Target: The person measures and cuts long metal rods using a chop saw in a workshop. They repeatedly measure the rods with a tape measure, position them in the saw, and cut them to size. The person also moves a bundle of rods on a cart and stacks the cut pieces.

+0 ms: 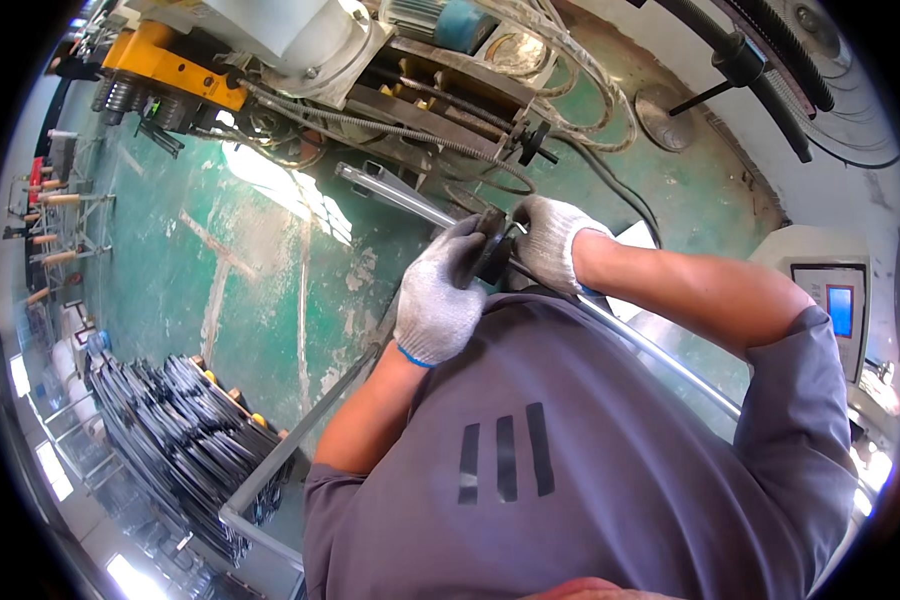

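Observation:
In front of my chest, both hands, in white knit work gloves, meet at a dark black part (491,252). The fingers of my left hand (440,295) are closed round its left side. My right hand (552,243) has its fingers curled in against the right side, and their tips are hidden. What kind of part it is cannot be made out. A bright metal tube (410,198) slants out beyond my left hand, and a similar shiny tube (660,352) runs under my right forearm. Whether they are one piece is hidden behind my hands.
A machine with a threaded rod (450,105) and hand knob (536,145) stands ahead, cables hanging around it. A yellow machine part (165,68) is at far left. Many dark bent rods (185,430) lie at lower left beside a metal frame (270,470). A control box (838,300) stands right.

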Motion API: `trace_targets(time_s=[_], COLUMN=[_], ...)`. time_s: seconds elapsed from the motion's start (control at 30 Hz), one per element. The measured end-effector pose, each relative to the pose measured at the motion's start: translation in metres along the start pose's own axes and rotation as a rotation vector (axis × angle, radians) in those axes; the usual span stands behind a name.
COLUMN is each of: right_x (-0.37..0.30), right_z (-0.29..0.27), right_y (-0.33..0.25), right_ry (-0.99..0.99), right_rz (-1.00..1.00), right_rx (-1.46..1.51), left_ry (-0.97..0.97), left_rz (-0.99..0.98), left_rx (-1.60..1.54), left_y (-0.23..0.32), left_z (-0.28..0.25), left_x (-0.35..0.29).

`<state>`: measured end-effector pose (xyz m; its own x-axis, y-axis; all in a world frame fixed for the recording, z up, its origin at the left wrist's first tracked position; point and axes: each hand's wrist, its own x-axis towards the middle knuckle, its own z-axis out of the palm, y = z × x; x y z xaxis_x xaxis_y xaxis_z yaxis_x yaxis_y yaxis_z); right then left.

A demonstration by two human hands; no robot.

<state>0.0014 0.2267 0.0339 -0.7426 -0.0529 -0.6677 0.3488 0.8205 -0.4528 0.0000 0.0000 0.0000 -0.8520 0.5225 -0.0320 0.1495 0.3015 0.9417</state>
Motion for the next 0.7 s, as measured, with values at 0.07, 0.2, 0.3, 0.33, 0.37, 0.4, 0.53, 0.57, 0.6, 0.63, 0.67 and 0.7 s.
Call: trace_targets(time_s=[0.07, 0.2, 0.3, 0.33, 0.37, 0.4, 0.53, 0.57, 0.6, 0.63, 0.67, 0.7], right_x=[0.012, 0.019, 0.015, 0.009, 0.005, -0.004, -0.001, 0.000, 0.002, 0.003, 0.003, 0.003], right_z=[0.014, 0.033, 0.034, 0.031, 0.028, 0.022, 0.036, 0.040, 0.043, 0.044, 0.046, 0.044], right_y=[0.009, -0.008, -0.017, -0.022, -0.027, -0.038, -0.026, -0.020, -0.016, -0.014, -0.014, -0.018], right_ry=[-0.055, -0.092, -0.128, -0.124, -0.113, -0.048, -0.031, -0.024, -0.016, -0.010, -0.004, 0.006], right_rz=[-0.083, -0.151, -0.099, -0.040, 0.019, 0.127, 0.287, 0.269, 0.248, 0.237, 0.225, 0.221], right_rx=[-0.176, -0.464, -0.693, -0.671, -0.650, -0.511, -0.298, -0.312, -0.326, -0.354, -0.379, -0.415], left_ry=[0.013, 0.001, -0.017, -0.037, -0.043, -0.052, -0.083, -0.090, -0.093, -0.095, -0.106, -0.117], left_rz=[0.032, 0.103, 0.116, 0.132, 0.141, 0.151, 0.213, 0.213, 0.213, 0.213, 0.204, 0.199], left_rx=[0.036, 0.103, 0.066, 0.083, 0.103, 0.129, 0.125, 0.110, 0.096, 0.082, 0.092, 0.104], left_y=[0.006, 0.003, -0.005, -0.007, -0.008, -0.010, -0.015, -0.015, -0.016, -0.016, -0.016, -0.014], left_z=[0.007, -0.015, -0.015, -0.017, -0.017, -0.017, -0.018, -0.018, -0.019, -0.020, -0.021, -0.023], left_x=[0.005, 0.003, 0.003, 0.005, 0.005, 0.006, 0.007, 0.007, 0.008, 0.008, 0.008, 0.009])
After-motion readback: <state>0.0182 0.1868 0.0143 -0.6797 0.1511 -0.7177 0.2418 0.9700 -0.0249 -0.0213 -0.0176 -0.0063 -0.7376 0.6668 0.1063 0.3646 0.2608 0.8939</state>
